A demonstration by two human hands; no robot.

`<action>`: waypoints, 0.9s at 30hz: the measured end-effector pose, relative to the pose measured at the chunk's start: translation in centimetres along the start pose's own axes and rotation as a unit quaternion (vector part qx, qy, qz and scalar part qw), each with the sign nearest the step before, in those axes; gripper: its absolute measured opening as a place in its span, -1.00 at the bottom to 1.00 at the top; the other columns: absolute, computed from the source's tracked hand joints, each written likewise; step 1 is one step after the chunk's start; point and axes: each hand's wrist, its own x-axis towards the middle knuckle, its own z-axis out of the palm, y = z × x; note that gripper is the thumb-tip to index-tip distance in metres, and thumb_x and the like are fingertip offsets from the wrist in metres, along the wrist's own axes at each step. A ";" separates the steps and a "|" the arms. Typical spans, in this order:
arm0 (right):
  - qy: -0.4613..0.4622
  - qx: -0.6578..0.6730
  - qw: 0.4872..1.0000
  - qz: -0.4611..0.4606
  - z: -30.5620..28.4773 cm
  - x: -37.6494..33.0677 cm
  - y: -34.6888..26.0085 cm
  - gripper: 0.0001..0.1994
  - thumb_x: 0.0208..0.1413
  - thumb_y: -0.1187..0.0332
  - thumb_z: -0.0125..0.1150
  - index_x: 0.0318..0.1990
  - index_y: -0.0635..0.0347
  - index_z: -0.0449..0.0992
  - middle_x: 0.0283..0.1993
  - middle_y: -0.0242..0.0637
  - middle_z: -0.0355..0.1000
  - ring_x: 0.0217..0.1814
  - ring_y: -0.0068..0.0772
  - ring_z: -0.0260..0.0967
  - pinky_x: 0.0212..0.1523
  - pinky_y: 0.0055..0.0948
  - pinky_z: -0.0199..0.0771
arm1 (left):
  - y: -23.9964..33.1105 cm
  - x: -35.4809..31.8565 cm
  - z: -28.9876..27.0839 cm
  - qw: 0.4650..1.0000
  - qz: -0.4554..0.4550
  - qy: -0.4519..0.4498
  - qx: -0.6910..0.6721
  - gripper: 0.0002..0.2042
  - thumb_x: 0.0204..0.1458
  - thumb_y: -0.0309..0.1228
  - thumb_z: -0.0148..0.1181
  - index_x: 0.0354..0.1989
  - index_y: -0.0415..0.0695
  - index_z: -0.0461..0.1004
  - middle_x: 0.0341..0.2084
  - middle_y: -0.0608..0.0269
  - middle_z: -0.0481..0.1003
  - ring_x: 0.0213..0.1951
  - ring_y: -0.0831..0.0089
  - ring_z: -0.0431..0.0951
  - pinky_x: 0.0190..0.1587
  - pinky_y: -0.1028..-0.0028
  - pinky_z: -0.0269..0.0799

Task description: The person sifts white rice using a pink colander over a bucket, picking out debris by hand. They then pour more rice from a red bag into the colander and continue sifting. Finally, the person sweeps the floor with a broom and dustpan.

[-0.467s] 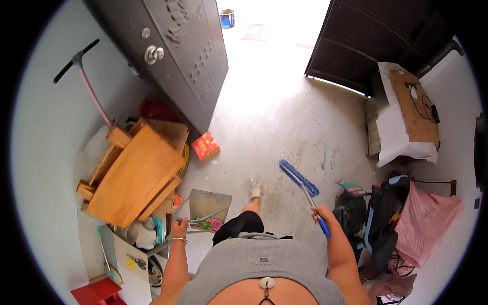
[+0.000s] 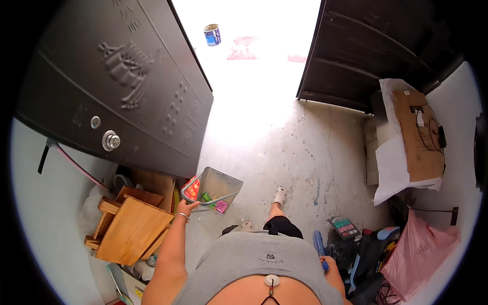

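Observation:
My left hand (image 2: 187, 207) is closed on the grey tubular handle of a dustpan (image 2: 218, 184), lifted at my front left. Inside the pan lie a green wrapper (image 2: 207, 198) and a pink wrapper (image 2: 221, 206). A red-and-yellow box (image 2: 190, 188) is partly covered by the pan's handle. Low at my right side, my right hand (image 2: 329, 266) grips a blue-handled broom (image 2: 318, 241). Only part of its blue head and grip shows, and my body hides the rest.
A dark door (image 2: 152, 91) stands ajar at left, another dark door leaf (image 2: 361, 56) at right. Wooden furniture (image 2: 134, 229) leans by the left wall. Cardboard (image 2: 414, 137), black items (image 2: 338, 249) and a pink bag (image 2: 424, 259) line the right. A paint bucket (image 2: 212, 34) stands outside.
I have stepped forward toward the doorway. The dustpan has swung up and ahead in my left hand, now beside the red box. The broom has drawn back close to my right side.

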 end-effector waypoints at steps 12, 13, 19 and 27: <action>-0.033 -0.160 0.986 0.027 29.1 -3.6 -39.0 -0.81 0.03 0.37 0.03 -0.56 0.08 0.22 -0.69 -0.41 0.29 -0.72 -0.52 0.25 -0.72 -0.55 0.28 | 19.1 13.9 9.3 0.986 -0.107 0.107 -0.072 -0.75 -0.24 -0.35 0.46 -0.46 -0.18 0.52 -0.54 0.31 0.51 -0.53 0.57 0.43 -0.42 0.45 0.38; -0.028 -0.196 0.980 -0.013 32.8 -3.5 -42.3 -0.82 0.03 0.36 0.04 -0.55 0.09 0.24 -0.69 -0.40 0.30 -0.74 -0.51 0.24 -0.74 -0.55 0.27 | 18.7 16.3 9.9 0.985 -0.065 0.114 -0.116 -0.77 -0.23 -0.38 0.45 -0.49 -0.20 0.51 -0.55 0.30 0.51 -0.55 0.55 0.42 -0.46 0.41 0.38; -0.033 -0.281 0.947 -0.149 55.5 -11.4 -55.8 -0.95 0.01 0.51 0.02 -0.46 0.23 0.32 -0.62 -0.31 0.34 -0.73 -0.53 0.25 -0.73 -0.55 0.31 | 16.7 34.8 12.3 0.981 -0.098 0.167 0.000 -0.64 -0.35 -0.22 0.51 -0.52 -0.24 0.54 -0.52 0.18 0.56 -0.49 0.45 0.49 -0.37 0.39 0.39; -0.090 -0.395 0.871 -0.278 77.8 -23.4 -69.8 -0.98 -0.03 0.56 0.02 -0.42 0.25 0.34 -0.57 -0.29 0.32 -0.67 -0.55 0.27 -0.71 -0.54 0.34 | 38.2 51.2 18.5 0.979 -0.124 0.159 -0.017 -0.61 -0.38 -0.20 0.51 -0.50 -0.24 0.55 -0.54 0.20 0.55 -0.49 0.52 0.47 -0.36 0.41 0.38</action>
